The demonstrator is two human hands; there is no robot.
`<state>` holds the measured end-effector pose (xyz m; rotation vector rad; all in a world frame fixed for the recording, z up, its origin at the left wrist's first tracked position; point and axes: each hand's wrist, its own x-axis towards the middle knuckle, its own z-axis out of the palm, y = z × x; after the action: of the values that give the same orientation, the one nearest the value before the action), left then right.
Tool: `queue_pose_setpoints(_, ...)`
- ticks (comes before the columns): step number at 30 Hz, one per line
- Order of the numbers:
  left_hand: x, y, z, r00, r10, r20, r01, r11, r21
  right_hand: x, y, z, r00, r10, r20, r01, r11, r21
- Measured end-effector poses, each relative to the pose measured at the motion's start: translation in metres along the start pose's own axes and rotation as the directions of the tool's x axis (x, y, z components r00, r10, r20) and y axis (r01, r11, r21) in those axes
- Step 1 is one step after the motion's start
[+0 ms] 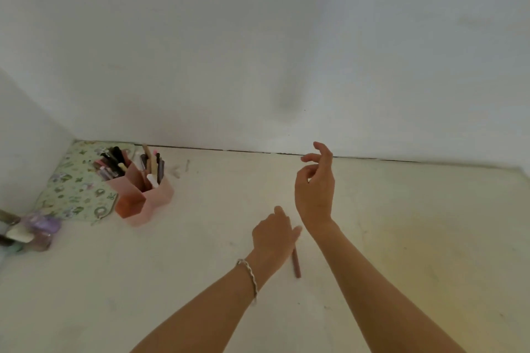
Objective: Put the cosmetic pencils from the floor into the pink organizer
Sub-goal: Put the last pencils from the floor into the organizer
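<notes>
A mauve cosmetic pencil lies on the pale floor in the lower middle. My left hand, with a bracelet on its wrist, is down on the pencil's far end, fingers curled over it. The near end still rests on the floor. My right hand hovers above and to the right, fingers loosely apart, holding nothing. The pink organizer stands at the left near the wall, well away from both hands. Several pencils stand upright in its back compartments; its front orange compartment shows none.
A floral patterned mat lies in the corner behind the organizer. Small purple and pale bottles cluster at the far left edge. White walls meet the floor along the back and left.
</notes>
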<state>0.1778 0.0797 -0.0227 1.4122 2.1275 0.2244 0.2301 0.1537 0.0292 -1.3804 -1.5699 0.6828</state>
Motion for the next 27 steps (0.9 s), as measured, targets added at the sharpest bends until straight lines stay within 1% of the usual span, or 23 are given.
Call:
queue_pose_setpoints(3,-0.001,0.007,0.018,0.998,0.053,-0.018,-0.051,0.993,0.105,-0.001,0.014,-0.013,1.0,0.031,-0.004,-0.031,1.0,-0.004)
queue_pose_setpoints(5,0.003,0.01,0.021,0.997,0.075,0.0,-0.075,0.992,0.099,-0.001,0.022,-0.019,0.999,0.046,-0.004,-0.046,0.999,-0.009)
queue_pose_setpoints(7,0.009,0.013,0.011,0.997,0.068,-0.034,-0.069,0.997,-0.025,-0.001,0.028,-0.024,0.997,0.072,-0.001,-0.072,0.997,-0.011)
queue_pose_setpoints(9,0.018,0.013,-0.007,0.987,0.041,-0.153,-0.063,0.988,-0.144,0.0,0.034,-0.027,0.992,0.126,0.015,-0.126,0.992,-0.021)
queue_pose_setpoints(11,0.027,0.018,-0.025,0.963,0.051,-0.265,-0.109,0.972,-0.21,0.0,0.045,-0.034,0.978,0.206,0.029,-0.203,0.976,-0.075)
queue_pose_setpoints(13,0.034,0.018,-0.04,0.943,0.063,-0.326,-0.152,0.955,-0.256,-0.003,0.054,-0.035,0.96,0.275,0.05,-0.263,0.949,-0.172)
queue_pose_setpoints(15,0.038,0.02,-0.049,0.936,0.081,-0.341,-0.183,0.943,-0.279,-0.007,0.065,-0.038,0.939,0.34,0.058,-0.303,0.893,-0.333)
queue_pose_setpoints(16,0.038,0.02,-0.052,0.936,0.087,-0.341,-0.193,0.937,-0.291,-0.009,0.071,-0.038,0.925,0.376,0.061,-0.313,0.841,-0.442)
queue_pose_setpoints(18,0.036,0.018,-0.053,0.936,0.105,-0.337,-0.22,0.919,-0.326,-0.016,0.079,-0.041,0.874,0.482,0.058,-0.345,0.701,-0.625)
queue_pose_setpoints(19,0.035,0.015,-0.054,0.935,0.114,-0.336,-0.232,0.912,-0.338,-0.021,0.081,-0.043,0.845,0.531,0.066,-0.353,0.646,-0.676)
queue_pose_setpoints(20,0.033,0.013,-0.055,0.933,0.121,-0.338,-0.242,0.908,-0.343,-0.026,0.084,-0.044,0.823,0.562,0.087,-0.346,0.617,-0.707)
queue_pose_setpoints(21,0.032,0.009,-0.056,0.931,0.121,-0.344,-0.247,0.904,-0.349,-0.031,0.086,-0.044,0.812,0.571,0.119,-0.328,0.616,-0.716)
queue_pose_setpoints(22,0.032,0.004,-0.058,0.929,0.115,-0.353,-0.249,0.898,-0.362,-0.035,0.086,-0.042,0.815,0.558,0.158,-0.305,0.643,-0.703)
queue_pose_setpoints(23,0.031,0.0,-0.061,0.924,0.108,-0.366,-0.252,0.892,-0.375,-0.038,0.083,-0.039,0.824,0.532,0.196,-0.291,0.693,-0.659)
queue_pose_setpoints(25,0.028,-0.01,-0.074,0.898,0.101,-0.429,-0.282,0.88,-0.383,-0.036,0.068,-0.026,0.848,0.462,0.259,-0.287,0.812,-0.508)
queue_pose_setpoints(27,0.025,-0.02,-0.095,0.838,0.09,-0.538,-0.333,0.866,-0.374,-0.028,0.045,-0.01,0.879,0.388,0.277,-0.287,0.895,-0.343)
